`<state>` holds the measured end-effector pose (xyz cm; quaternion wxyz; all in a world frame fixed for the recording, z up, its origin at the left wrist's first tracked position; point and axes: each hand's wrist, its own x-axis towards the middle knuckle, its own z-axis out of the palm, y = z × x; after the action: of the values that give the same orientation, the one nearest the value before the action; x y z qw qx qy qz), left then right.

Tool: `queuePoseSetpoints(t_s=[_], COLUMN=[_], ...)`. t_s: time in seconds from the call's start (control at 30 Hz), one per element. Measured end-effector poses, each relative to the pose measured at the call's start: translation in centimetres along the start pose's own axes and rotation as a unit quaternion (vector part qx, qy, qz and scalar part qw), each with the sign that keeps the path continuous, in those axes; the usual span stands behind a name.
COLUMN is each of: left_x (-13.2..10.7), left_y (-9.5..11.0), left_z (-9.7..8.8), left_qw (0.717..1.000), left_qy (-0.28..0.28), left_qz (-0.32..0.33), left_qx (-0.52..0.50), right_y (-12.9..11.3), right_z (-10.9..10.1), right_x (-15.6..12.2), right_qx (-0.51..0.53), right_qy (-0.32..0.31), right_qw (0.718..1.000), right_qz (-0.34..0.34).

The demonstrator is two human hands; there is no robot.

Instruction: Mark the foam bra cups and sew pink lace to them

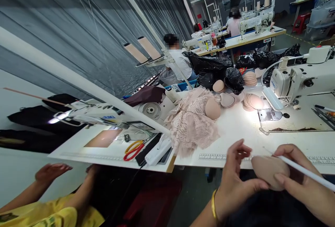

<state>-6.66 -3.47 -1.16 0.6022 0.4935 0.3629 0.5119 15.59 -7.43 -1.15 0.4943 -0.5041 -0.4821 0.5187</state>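
A beige moulded bra cup [269, 172] is held over the table's front edge by my right hand [300, 178], whose thumb presses on its face. A thin white pen-like stick [305, 169] with a pointed tip also lies in that hand, slanting across the fingers. My left hand [234, 181], a yellow bangle at its wrist, is beside the cup. Its thumb touches the cup's lower left edge, while the fingers are raised and apart. Beyond my hands, a heap of beige lace pieces [192, 122] lies on the table, with another bra cup [213, 108] on it.
A white sewing machine [295, 80] stands at right. Stacked cups [252, 102] and black plastic bags [232, 78] lie behind. At left, a co-worker's hands [52, 172] are near a second machine [102, 115] and red-and-yellow scissors [134, 149]. A white pole [86, 77] crosses the view.
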Motion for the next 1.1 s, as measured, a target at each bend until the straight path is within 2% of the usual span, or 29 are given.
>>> queuePoseSetpoints(t_s=[0.03,0.07,0.1,0.13,0.2,0.23,0.3,0.37,0.47,0.6,0.67,0.9,1.0,1.1], left_x=[-0.1,-0.4,-0.6,-0.9,-1.4,-1.5,-1.5,-1.2,-0.9,-1.2,-1.4,-1.6,-1.6,-1.6], left_y=[-0.5,-1.1,-1.7,-2.3,-3.3,-3.6,-3.8,-3.7,-3.3,-3.3,-3.4,-3.4,-3.5,-3.5], left_z=[0.4,0.9,1.4,1.9,2.8,3.2,3.4,3.2,2.3,1.2,1.0,1.0,1.0,1.0], left_qw=[0.998,0.995,0.989,0.976,0.925,0.902,0.886,0.888,0.896,0.908,0.909,0.918,0.918,0.915], left_qy=[0.048,0.061,0.036,-0.012,-0.098,-0.109,-0.078,-0.047,-0.026,-0.015,-0.010,-0.002,0.000,-0.002], left_qz=[0.022,0.016,-0.020,-0.075,-0.171,-0.192,-0.191,-0.183,-0.186,-0.201,-0.210,-0.220,-0.221,-0.221], left_qx=[-0.035,-0.080,-0.139,-0.205,-0.326,-0.370,-0.414,-0.420,-0.402,-0.367,-0.359,-0.331,-0.328,-0.337], right_y=[0.4,0.9,1.4,1.9,2.7,3.1,3.6,3.9,4.0,3.4,3.0,1.7,1.5,1.5], right_z=[0.3,0.7,1.1,1.6,2.9,3.5,4.4,4.0,1.4,-1.8,-1.9,0.5,0.0,-0.7], right_x=[0.0,-0.1,-0.2,-0.3,-0.7,-0.9,-1.4,-1.6,-1.1,0.4,1.1,1.5,1.1,0.9], right_qx=[0.044,0.089,0.125,0.146,0.141,0.121,0.060,-0.006,-0.083,-0.042,0.010,0.121,0.144,0.114], right_qy=[0.043,0.069,0.084,0.089,0.102,0.115,0.146,0.159,0.142,0.138,0.127,0.068,0.053,0.071], right_qw=[0.998,0.993,0.986,0.982,0.980,0.981,0.983,0.982,0.980,0.987,0.991,0.990,0.988,0.991], right_qz=[-0.020,-0.042,-0.065,-0.081,-0.094,-0.094,-0.093,-0.103,-0.115,-0.070,-0.036,0.039,0.030,-0.007])
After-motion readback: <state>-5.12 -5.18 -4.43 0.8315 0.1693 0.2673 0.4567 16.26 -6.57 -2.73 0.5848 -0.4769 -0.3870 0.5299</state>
